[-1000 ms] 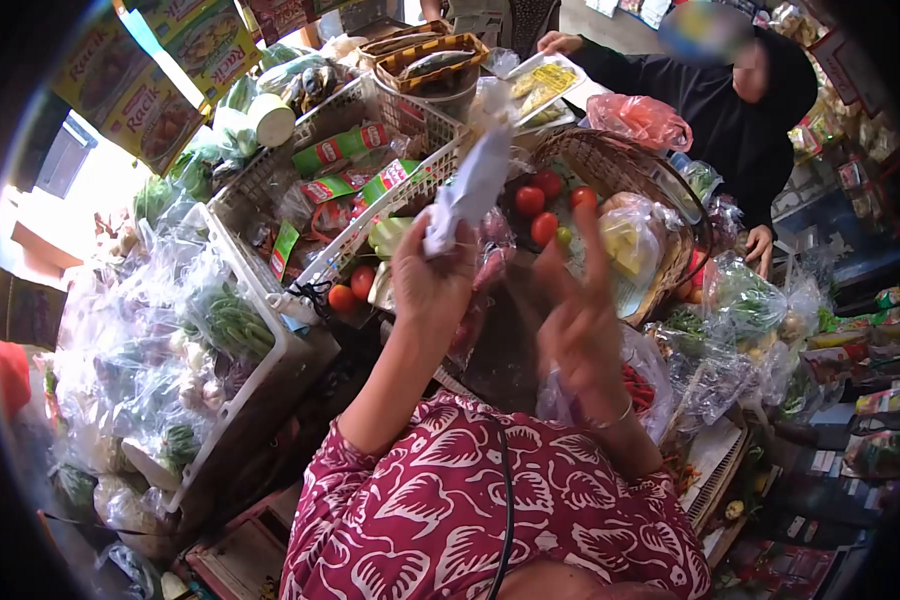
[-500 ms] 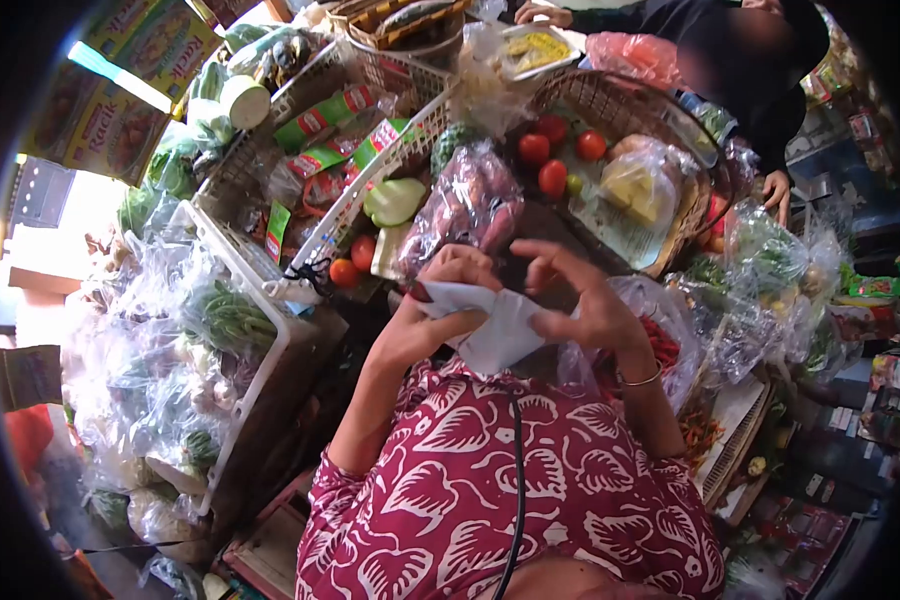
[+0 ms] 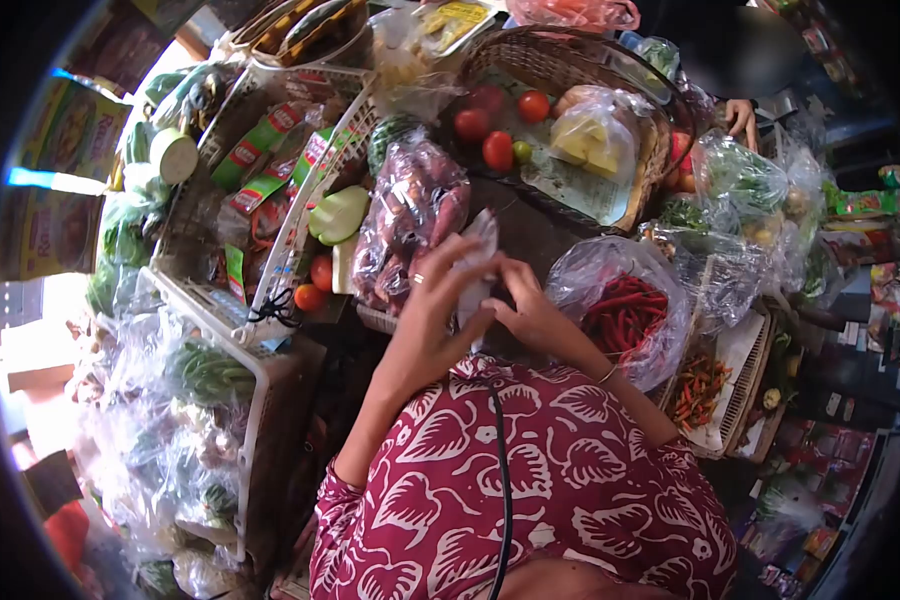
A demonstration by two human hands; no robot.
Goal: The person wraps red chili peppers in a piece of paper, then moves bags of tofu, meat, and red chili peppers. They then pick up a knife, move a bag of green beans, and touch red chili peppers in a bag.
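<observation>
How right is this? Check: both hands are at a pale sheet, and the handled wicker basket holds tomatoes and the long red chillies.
Not quite: the head view shows the long red chillies in a clear plastic bag, outside the handled wicker basket. The rest stands: left hand and right hand are at the pale sheet; the basket holds tomatoes.

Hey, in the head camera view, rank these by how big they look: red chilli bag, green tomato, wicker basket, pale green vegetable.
Largest to smallest:
1. Wicker basket
2. Red chilli bag
3. Pale green vegetable
4. Green tomato
</observation>
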